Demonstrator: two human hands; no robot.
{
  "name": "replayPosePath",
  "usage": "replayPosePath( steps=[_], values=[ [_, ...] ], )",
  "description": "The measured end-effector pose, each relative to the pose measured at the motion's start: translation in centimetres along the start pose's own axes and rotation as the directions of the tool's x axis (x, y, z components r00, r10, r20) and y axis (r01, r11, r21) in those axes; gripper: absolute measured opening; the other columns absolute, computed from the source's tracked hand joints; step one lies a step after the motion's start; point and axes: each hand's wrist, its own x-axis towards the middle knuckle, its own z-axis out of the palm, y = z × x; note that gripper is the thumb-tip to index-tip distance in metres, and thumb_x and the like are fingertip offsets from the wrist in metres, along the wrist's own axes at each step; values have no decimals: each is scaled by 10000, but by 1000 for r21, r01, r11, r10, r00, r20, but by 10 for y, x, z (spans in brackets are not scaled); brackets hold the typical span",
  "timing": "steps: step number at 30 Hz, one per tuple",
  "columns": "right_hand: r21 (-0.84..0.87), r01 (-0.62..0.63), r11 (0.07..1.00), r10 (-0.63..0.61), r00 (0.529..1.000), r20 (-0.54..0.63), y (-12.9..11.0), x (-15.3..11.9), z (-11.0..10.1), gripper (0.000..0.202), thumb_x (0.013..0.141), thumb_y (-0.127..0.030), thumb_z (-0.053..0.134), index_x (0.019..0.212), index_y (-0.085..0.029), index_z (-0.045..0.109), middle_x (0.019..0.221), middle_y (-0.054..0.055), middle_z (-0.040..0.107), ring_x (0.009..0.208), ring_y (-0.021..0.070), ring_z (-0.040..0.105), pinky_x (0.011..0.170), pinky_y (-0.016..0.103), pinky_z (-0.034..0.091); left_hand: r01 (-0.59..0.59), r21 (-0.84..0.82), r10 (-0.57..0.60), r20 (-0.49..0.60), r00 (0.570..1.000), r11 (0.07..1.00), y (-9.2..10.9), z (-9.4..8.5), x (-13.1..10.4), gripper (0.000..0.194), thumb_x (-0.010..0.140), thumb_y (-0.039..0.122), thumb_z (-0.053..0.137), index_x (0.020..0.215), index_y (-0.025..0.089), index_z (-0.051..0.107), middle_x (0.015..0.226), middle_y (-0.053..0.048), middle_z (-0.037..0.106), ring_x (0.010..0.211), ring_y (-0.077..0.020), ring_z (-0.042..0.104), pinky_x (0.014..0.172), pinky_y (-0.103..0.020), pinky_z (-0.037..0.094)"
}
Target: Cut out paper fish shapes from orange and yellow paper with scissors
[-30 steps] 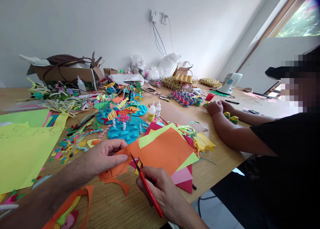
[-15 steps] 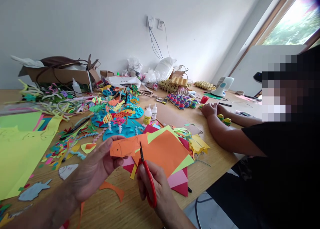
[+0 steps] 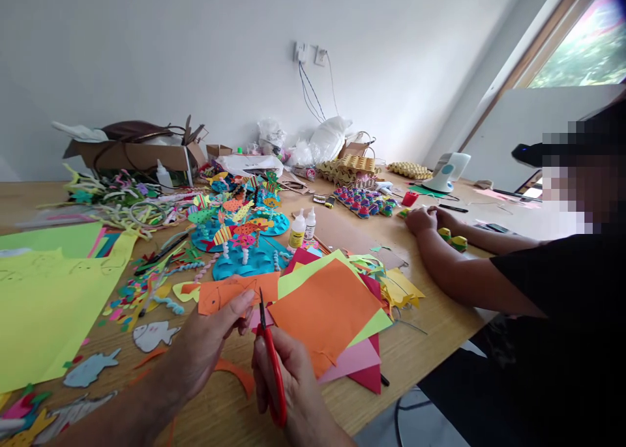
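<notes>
Though close together, left hand (image 3: 210, 336) thumb-uppermost, pinch grip on orange paper (image 3: 216, 296), right hand (image 3: 296, 375) curled, grip around red scissors (image 3: 276, 373).

Fingers (image 3: 242, 302) holding orange paper (image 3: 222, 294), red scissors (image 3: 277, 378)

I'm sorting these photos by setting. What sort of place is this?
Probably a craft room or small handicraft workshop. What shows it: red-handled scissors with slim dark blades, a loose stack of brightly coloured paper sheets and a flat white fish-shaped cutout.
</notes>
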Motion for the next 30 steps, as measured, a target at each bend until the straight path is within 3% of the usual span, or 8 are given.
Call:
replayPosePath(
  steps=[4,14,25,30],
  values=[
    [-18,13,1000,-12,1000,27,-5,-2,-1,523,759,-671,475,574,-189,393,442,-77,339,349,43,324,319,138,285,2,10,-2,0,1000,1000,3,-3,0,265,773,319,603,559,192,511,538,61,469,540,-109,407,531,-227,380],
    [-151,27,988,-9,993,121,-9,-10,-17,452,847,-571,433,641,-169,446,484,-53,410,412,60,374,389,153,314,75,-88,-66,103,992,993,7,-7,0,157,786,263,601,666,195,676,620,30,667,615,-126,583,598,-236,467],
    [-204,-31,978,53,993,104,-14,-11,-21,356,844,-433,481,603,-179,418,485,-62,370,402,58,356,366,149,304,195,-97,-186,94,978,976,12,-3,-1,143,740,258,635,655,163,698,595,14,671,597,-135,596,595,-253,467],
    [-190,-56,980,79,990,119,-14,-13,-22,410,825,-525,482,615,-179,423,479,-67,362,385,53,353,358,146,331,196,-75,-188,111,976,978,11,-5,0,159,733,287,639,635,171,684,574,13,666,575,-132,584,550,-239,456]
  ],
)
